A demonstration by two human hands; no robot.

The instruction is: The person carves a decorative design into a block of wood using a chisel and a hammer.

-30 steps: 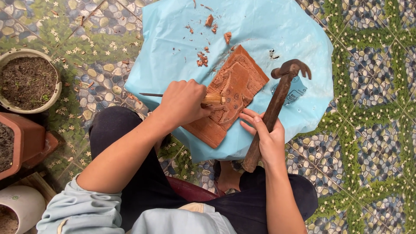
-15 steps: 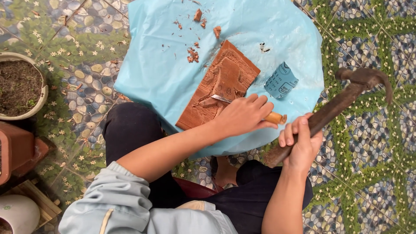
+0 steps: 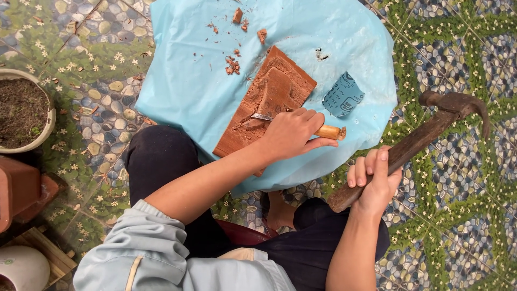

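Chisel (image 3: 293, 123) in left hand (image 3: 293, 134), hammer (image 3: 409, 145) — right hand (image 3: 374, 180)

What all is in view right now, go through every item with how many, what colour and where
clay slab: one, reddish brown, carved, lying on the sheet
plastic sheet: one, light blue, spread on the floor
chisel: one, wooden handle, metal blade resting on the slab
hammer: one, dark brown, raised at right
clay chips: several, reddish brown, on the sheet above the slab
paper packet: one, blue, on the sheet right of the slab
soil-filled pot: one, pale rim, left edge
terracotta pot: one, red-brown, lower left
white pot: one, bottom left corner
pebble-pattern floor: green and blue, all around
left hand: grips the chisel
right hand: grips the hammer handle
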